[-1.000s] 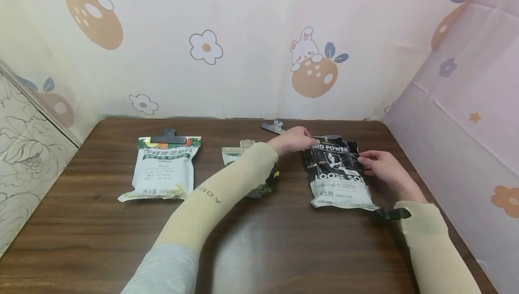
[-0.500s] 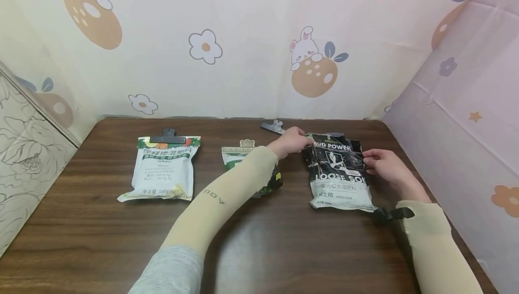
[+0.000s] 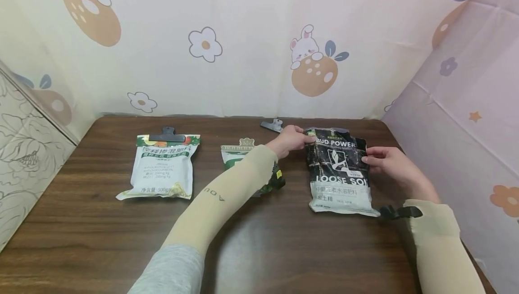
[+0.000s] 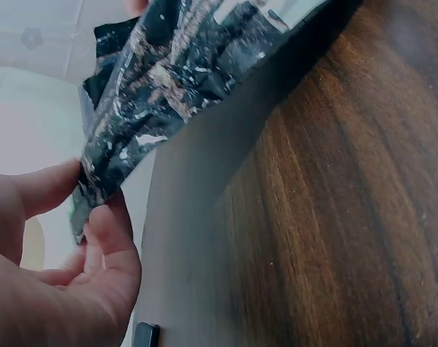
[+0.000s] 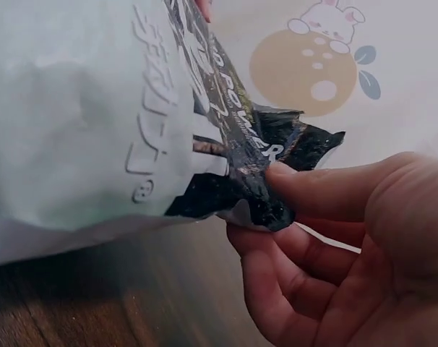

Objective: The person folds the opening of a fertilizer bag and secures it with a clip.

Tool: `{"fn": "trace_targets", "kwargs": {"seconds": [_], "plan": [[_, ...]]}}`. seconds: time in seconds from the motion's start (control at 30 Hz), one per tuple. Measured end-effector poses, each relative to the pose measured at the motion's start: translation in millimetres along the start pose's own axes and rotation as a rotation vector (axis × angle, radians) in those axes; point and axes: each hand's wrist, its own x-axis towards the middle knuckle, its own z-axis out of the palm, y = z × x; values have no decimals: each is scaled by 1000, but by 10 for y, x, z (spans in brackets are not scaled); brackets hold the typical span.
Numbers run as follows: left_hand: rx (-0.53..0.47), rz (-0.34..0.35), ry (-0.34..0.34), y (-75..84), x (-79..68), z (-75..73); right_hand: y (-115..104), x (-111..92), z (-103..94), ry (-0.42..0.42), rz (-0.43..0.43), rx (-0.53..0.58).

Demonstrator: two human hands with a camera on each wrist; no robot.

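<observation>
A black and white bag [image 3: 338, 168] printed "BUD POWER" and "LOOSE SOIL" stands at the right of the table, its top raised. At its upper left corner my left hand [image 3: 289, 141] pinches the edge; in the left wrist view thumb and fingers [image 4: 110, 238] close on the crinkled black film. My right hand [image 3: 391, 165] grips the bag's right edge, and the right wrist view has the thumb [image 5: 320, 189] on top with curled fingers beneath. Behind my left hand lies a grey clip [image 3: 273, 125].
A white bag [image 3: 162, 172] with a dark clip [image 3: 167, 135] across its top lies at the left. Partly behind my left forearm is a green bag [image 3: 231, 163] with a gold clip [image 3: 245, 145]. A patterned curtain [image 3: 243, 82] borders the table's back.
The black bag's top has come up and slightly right, with both hands on it. My right hand has shifted a little to the right. The other bags stay put.
</observation>
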Motion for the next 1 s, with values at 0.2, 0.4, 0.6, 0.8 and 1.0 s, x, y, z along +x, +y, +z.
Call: {"fn": "trace_targets", "kwargs": {"seconds": [0.2, 0.4, 0.6, 0.8, 1.0], "plan": [[37, 110, 9, -4, 13, 0, -22, -24, -27, 38, -26, -97], [106, 224, 59, 4, 16, 2, -39, -60, -57, 55, -44, -113], [51, 290, 100, 58, -6, 5, -62, -113, -100, 108, -83, -85], [4, 314, 97, 135, -72, -4, -115, -171, -130, 159, -127, -98], [48, 367, 106, 218, -121, -25, -160, -228, -160, 220, -163, -135]]}}
